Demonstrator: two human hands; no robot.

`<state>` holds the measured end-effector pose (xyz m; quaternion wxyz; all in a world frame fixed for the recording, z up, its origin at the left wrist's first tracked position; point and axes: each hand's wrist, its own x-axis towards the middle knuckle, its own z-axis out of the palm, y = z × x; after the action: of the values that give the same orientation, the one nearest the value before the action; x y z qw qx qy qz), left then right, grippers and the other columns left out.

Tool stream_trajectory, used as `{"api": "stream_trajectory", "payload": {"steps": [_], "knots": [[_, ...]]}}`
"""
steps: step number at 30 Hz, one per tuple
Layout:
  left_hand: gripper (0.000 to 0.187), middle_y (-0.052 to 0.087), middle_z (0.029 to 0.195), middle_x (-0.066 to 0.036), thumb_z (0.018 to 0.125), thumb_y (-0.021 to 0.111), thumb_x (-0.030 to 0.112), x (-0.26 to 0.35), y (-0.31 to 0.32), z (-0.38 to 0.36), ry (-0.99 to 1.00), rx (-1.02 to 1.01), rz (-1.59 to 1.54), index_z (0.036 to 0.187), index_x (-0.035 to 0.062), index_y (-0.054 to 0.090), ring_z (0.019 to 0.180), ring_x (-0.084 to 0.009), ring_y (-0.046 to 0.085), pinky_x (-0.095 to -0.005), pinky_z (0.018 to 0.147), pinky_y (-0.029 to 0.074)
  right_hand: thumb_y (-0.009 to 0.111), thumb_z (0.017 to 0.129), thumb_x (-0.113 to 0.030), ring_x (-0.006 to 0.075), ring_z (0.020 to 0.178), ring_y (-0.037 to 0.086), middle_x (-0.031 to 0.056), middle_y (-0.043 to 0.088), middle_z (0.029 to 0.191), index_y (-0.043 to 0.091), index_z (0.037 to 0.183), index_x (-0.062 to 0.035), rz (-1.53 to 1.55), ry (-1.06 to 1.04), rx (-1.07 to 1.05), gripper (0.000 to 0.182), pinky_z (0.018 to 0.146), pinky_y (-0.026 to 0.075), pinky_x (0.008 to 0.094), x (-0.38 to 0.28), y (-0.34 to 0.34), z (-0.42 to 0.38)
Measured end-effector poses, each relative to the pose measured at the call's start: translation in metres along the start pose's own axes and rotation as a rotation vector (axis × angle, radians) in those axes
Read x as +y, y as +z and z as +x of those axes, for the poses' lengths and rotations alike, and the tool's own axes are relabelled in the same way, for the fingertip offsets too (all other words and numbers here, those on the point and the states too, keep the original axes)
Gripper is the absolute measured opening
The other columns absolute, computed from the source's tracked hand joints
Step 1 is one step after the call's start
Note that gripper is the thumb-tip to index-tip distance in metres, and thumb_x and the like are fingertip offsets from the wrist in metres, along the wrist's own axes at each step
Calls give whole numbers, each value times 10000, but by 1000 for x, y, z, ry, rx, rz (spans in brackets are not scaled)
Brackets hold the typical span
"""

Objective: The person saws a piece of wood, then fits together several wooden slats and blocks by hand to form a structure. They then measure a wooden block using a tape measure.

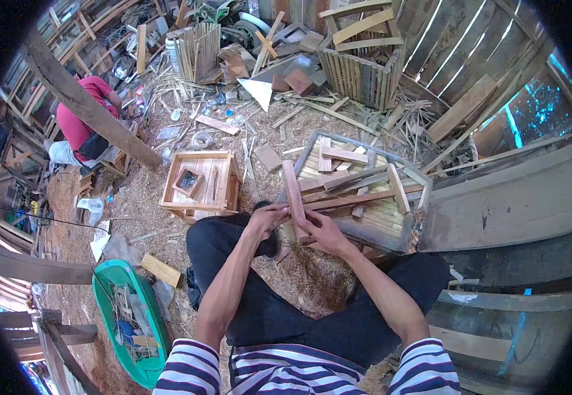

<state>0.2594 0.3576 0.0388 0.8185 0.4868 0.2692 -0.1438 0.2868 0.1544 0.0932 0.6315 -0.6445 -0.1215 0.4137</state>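
Between my hands, over the lap, a short wooden bar (292,192) points away from me. My left hand (267,220) is closed around its near left side, fingertips against the wood. From the right, my right hand (325,232) grips the bar close to its lower end, thumb and fingers bent onto it. Slim wooden rails (358,199) stretch rightward from beside the bar toward a short crosspiece (398,188). Beneath them is a slatted panel (378,227) with a grey frame, with several loose wood blocks (344,155) on it.
A small wooden stool (197,212) carries a square box (187,182) and a thin brush-like tool (215,184). Left of my leg stands a green tub (110,329) of scraps. A post (88,99) leans before a seated person (82,122). Shavings and offcuts cover the floor.
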Motion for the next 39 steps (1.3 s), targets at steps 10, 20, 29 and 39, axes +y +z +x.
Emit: {"api": "stream_trajectory", "payload": {"steps": [10,20,29,39], "knots": [[239,627,1029,-154,891,553,8,1,1,-2,36,15,34,1110,-85,567,911,-241,640,-310,846,536,637,848,-437,139,814,598,103,604,1067,402,1377,-56,-102,-32,32,693,634,549,289,7,4,3],[402,630,966,-155,924,530,333,15,5,-12,-56,-59,22,1044,-48,580,846,-229,642,-299,803,534,664,808,-495,153,724,645,128,639,974,429,1341,-7,-126,-57,79,760,545,528,270,6,6,1],[364,607,875,-80,846,670,317,21,34,-38,126,-6,162,976,-15,597,770,-144,588,-250,691,476,595,845,-514,179,614,638,151,665,904,527,1238,15,-277,-217,209,663,619,524,303,43,4,12],[491,629,907,-92,754,756,327,33,38,-8,393,165,327,1023,-54,602,819,-145,579,-274,760,437,521,933,-218,228,730,617,129,589,831,543,978,62,262,166,826,284,548,553,333,18,-153,-21]]}}
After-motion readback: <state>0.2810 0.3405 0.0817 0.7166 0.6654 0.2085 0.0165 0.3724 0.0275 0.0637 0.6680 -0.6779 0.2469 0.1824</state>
